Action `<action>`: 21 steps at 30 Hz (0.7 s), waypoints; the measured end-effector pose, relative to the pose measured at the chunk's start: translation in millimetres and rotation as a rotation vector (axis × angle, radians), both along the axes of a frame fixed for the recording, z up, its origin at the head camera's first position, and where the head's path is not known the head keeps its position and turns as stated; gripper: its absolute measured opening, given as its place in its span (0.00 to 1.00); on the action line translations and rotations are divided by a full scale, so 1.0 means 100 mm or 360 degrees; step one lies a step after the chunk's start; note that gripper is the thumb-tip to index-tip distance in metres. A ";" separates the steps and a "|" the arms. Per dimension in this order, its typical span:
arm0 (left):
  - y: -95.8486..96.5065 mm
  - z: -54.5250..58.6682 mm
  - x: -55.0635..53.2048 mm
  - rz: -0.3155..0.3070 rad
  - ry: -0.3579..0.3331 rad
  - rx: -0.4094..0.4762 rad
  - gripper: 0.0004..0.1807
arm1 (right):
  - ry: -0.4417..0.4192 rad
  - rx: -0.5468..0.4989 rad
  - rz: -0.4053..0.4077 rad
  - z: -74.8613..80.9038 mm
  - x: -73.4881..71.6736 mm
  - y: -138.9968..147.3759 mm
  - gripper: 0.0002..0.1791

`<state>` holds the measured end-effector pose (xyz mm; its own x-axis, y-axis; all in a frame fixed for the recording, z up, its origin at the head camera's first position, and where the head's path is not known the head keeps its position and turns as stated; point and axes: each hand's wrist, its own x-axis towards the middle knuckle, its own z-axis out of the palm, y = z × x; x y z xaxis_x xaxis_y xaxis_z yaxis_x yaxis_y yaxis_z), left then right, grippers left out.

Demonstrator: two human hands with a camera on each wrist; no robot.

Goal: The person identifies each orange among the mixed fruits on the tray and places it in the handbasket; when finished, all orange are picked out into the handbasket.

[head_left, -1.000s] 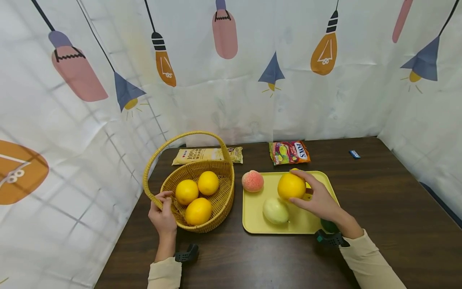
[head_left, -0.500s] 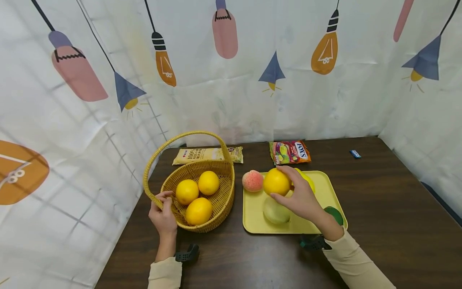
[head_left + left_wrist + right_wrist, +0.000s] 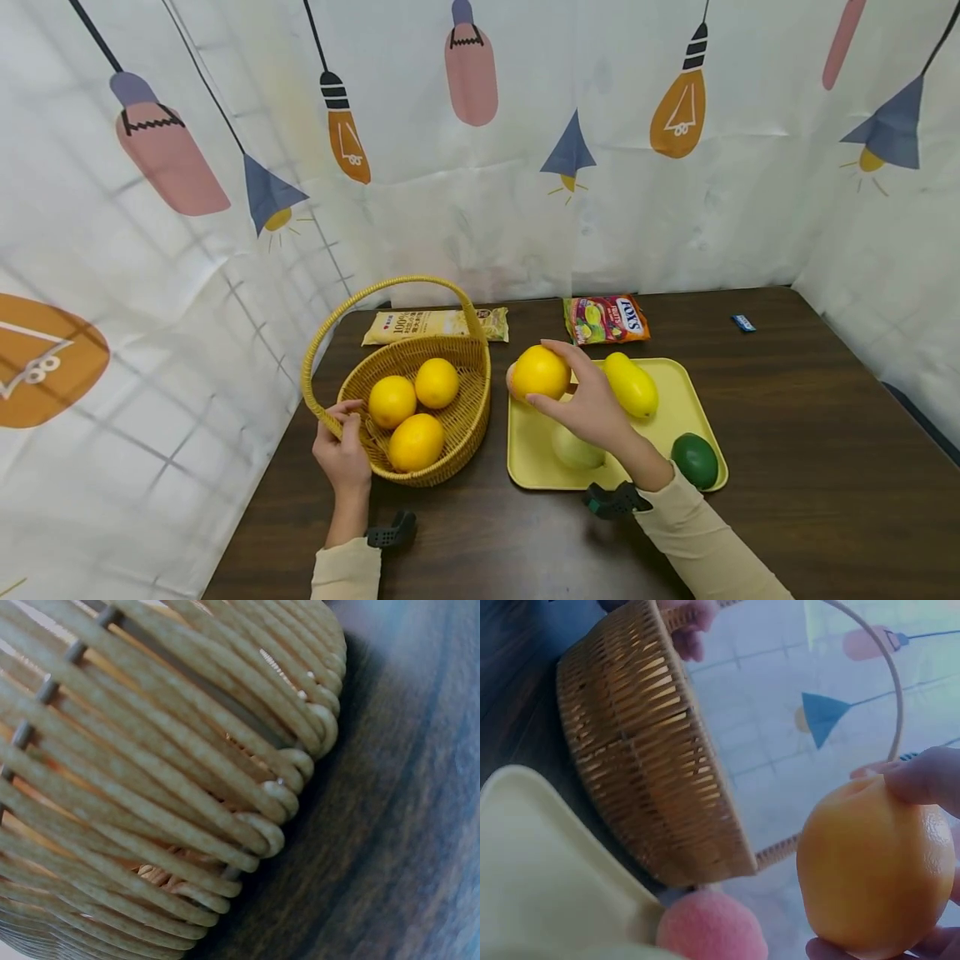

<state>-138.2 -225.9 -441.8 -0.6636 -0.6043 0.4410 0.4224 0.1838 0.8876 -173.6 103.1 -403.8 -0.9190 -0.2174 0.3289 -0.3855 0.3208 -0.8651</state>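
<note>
A yellow wicker basket (image 3: 480, 421) with a tall hoop handle stands on the table's left, holding several yellow-orange oranges (image 3: 416, 442). My left hand (image 3: 342, 454) grips the lower end of its handle at the left rim; the left wrist view has only the basket's woven side (image 3: 150, 750). Above the left part of a yellow tray (image 3: 540, 477), my right hand (image 3: 596, 408) holds an orange (image 3: 542, 373) between thumb and fingers. In the right wrist view that orange (image 3: 874, 870) is apart from the basket. Behind it the peach (image 3: 510, 379) is mostly hidden in the head view.
On the tray are a pale green fruit (image 3: 576, 450), partly covered by the right hand, a yellow mango-like fruit (image 3: 632, 385) and a dark green avocado-like fruit (image 3: 694, 461). Behind lie a beige packet (image 3: 420, 326), a Fox's candy bag (image 3: 606, 320) and a small blue wrapper (image 3: 743, 323).
My right hand has carried the orange leftward across the tray, uncovering the yellow and dark green fruits and now covering the peach. The left hand keeps its grip on the basket.
</note>
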 end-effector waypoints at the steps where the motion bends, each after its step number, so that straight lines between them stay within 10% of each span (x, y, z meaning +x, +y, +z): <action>1: 0.00 0.00 0.00 -0.0001 0.0000 -0.0003 0.09 | -0.0008 -0.0007 0.0006 0.01 0.00 -0.03 0.40; 13: 0.01 -0.01 0.01 0.0021 -0.0011 -0.0016 0.08 | -0.0087 -0.0098 0.0119 0.36 0.22 -0.37 0.38; 21: 0.00 -0.01 0.00 0.0019 0.0001 -0.0020 0.08 | -0.0052 -0.0120 0.0174 0.23 0.17 -0.51 0.38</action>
